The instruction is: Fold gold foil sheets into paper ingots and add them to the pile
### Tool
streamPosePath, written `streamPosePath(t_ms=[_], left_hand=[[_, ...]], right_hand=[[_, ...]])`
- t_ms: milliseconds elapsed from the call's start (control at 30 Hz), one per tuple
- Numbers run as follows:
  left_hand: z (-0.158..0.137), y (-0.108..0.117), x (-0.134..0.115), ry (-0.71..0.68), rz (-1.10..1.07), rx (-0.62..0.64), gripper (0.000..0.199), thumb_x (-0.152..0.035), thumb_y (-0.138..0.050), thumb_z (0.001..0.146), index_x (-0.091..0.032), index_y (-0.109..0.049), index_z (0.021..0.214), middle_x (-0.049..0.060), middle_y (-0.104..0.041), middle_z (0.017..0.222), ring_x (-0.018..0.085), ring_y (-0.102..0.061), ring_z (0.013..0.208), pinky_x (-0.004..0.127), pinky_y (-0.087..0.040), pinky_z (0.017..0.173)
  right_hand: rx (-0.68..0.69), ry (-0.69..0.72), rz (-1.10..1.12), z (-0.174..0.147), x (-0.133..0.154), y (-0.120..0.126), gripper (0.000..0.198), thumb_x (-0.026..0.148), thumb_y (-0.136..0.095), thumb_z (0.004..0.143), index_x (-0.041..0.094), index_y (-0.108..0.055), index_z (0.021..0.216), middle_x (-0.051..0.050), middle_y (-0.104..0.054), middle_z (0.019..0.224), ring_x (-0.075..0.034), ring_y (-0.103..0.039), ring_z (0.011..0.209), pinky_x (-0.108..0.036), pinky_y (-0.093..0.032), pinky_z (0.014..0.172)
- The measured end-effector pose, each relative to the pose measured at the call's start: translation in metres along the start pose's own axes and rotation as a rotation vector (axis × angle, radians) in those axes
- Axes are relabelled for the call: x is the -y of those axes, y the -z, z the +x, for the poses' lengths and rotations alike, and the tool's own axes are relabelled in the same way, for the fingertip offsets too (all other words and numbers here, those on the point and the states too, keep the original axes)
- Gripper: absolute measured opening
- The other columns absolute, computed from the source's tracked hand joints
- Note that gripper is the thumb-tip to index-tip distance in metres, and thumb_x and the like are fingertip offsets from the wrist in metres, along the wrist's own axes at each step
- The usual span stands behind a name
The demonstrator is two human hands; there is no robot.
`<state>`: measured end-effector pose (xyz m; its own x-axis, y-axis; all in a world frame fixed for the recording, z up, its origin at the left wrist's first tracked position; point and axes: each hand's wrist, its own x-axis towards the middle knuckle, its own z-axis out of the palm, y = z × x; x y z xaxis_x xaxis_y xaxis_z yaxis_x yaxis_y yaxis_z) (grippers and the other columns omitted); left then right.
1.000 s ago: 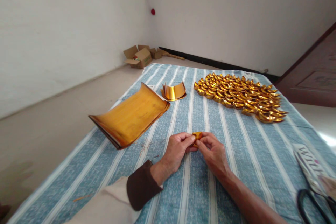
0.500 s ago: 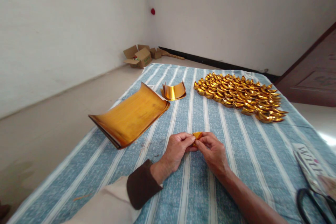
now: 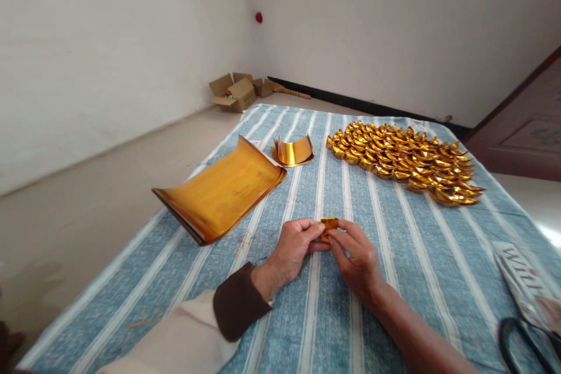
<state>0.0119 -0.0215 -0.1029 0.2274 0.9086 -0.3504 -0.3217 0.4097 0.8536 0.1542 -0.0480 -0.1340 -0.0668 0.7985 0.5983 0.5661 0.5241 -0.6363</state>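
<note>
Left hand (image 3: 294,248): pinching the left side of a folded gold piece (image 3: 329,223).
Right hand (image 3: 360,257): pinching its lower right side.
Folded gold piece: between both hands, over the middle of the desk (image 3: 289,339).
Large gold sheets (image 3: 223,190): stacked, curling, along the left edge.
Gold boat shapes (image 3: 403,160): massed toward the far right corner.
Scissors (image 3: 521,304): lying toward the right edge.

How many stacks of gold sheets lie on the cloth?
2: the large stack, ahead and left of the left hand, and the small curved stack, beside the large one's far end. No others show.
</note>
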Motion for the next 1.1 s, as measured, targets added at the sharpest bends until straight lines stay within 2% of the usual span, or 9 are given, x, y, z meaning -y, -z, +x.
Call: streamPosePath(t_ms=[333, 500, 800, 967, 1100], left_hand=[[0.0001, -0.0009, 0.0006, 0.020, -0.004, 0.003, 0.023, -0.028, -0.081, 0.067, -0.008, -0.071, 0.074, 0.009, -0.070, 0.079, 0.016, -0.066, 0.072, 0.030, -0.058, 0.070], [0.0017, 0.0008, 0.0040, 0.054, 0.006, 0.027, 0.020, -0.022, -0.081, 0.063, -0.008, -0.071, 0.073, 0.008, -0.070, 0.077, 0.015, -0.066, 0.069, 0.029, -0.056, 0.072], [0.0000, 0.0004, 0.0044, 0.066, 0.037, 0.055, 0.026, -0.025, -0.083, 0.061, -0.008, -0.072, 0.076, 0.008, -0.071, 0.077, 0.017, -0.068, 0.072, 0.031, -0.055, 0.075], [0.0015, 0.0008, 0.0047, 0.078, 0.043, 0.050, 0.025, -0.026, -0.083, 0.063, -0.008, -0.071, 0.076, 0.009, -0.071, 0.079, 0.017, -0.068, 0.072, 0.029, -0.056, 0.072], [0.0037, 0.0027, 0.0042, 0.066, 0.031, 0.017, 0.021, -0.022, -0.081, 0.065, -0.007, -0.071, 0.077, 0.009, -0.071, 0.079, 0.017, -0.068, 0.072, 0.027, -0.056, 0.070]], right_hand=[[0.049, 0.013, -0.133, 0.0012, 0.0017, 0.0011, 0.028, 0.018, -0.047, 0.094, 0.023, -0.073, 0.089, -0.009, -0.069, 0.086, -0.021, -0.065, 0.087, -0.037, -0.054, 0.079], [0.037, 0.002, -0.110, 0.0004, -0.0016, 0.0009, 0.027, 0.017, -0.046, 0.094, 0.023, -0.072, 0.088, -0.007, -0.070, 0.084, -0.021, -0.066, 0.085, -0.036, -0.054, 0.078], [-0.019, -0.124, -0.012, -0.0002, -0.0024, -0.0008, 0.018, 0.024, -0.053, 0.089, 0.023, -0.067, 0.078, -0.003, -0.069, 0.074, -0.018, -0.065, 0.069, -0.031, -0.051, 0.066], [-0.009, -0.176, 0.021, -0.0003, -0.0024, -0.0011, 0.015, 0.026, -0.055, 0.087, 0.023, -0.065, 0.077, -0.002, -0.069, 0.072, -0.018, -0.065, 0.067, -0.031, -0.051, 0.065], [-0.021, -0.265, 0.082, -0.0008, -0.0026, -0.0005, 0.007, 0.029, -0.060, 0.084, 0.023, -0.063, 0.083, -0.002, -0.071, 0.079, -0.018, -0.068, 0.072, -0.032, -0.054, 0.069]])
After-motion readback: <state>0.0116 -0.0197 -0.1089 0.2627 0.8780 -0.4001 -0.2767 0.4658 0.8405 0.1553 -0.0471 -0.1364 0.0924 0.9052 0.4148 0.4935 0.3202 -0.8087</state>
